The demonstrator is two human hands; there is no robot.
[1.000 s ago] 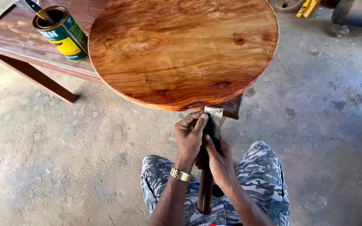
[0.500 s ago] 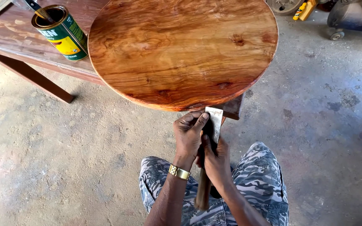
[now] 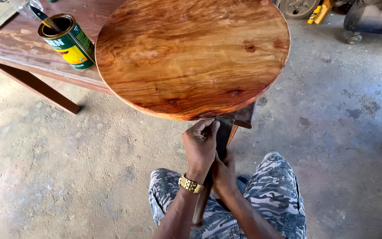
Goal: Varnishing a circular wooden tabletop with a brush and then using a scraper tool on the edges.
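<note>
A person in camouflage trousers (image 3: pixel 275 194) sits on a workshop floor with both hands closed around the dark wooden leg (image 3: pixel 223 132) of a round-topped wooden stool (image 3: pixel 191 57) that lies tipped toward the camera. The left hand (image 3: pixel 200 148), a gold watch (image 3: pixel 190 184) at its wrist, grips high on the leg, its fingertips touching the point where the leg meets the underside of the seat's near rim; it appears to press a small pale piece, perhaps abrasive paper, against the wood, though too little shows to be sure. The right hand (image 3: pixel 223 175) is wrapped around the same leg just below and nearer the body, partly hidden behind the left. The leg's long axis runs from the person's lap up and away to the seat edge, so the seat lies directly beyond the upper hand, which is the nearer of the two to it. The glossy, reddish, strongly figured seat rests at its far side on a long brown bench (image 3: pixel 18 48), where an open green-and-yellow tin (image 3: pixel 69 44) with a stick in it stands to the left, well apart from the hands. The floor (image 3: pixel 67 168) is dusty, stained concrete; wheeled equipment (image 3: pixel 368 20) sits at far right.
</note>
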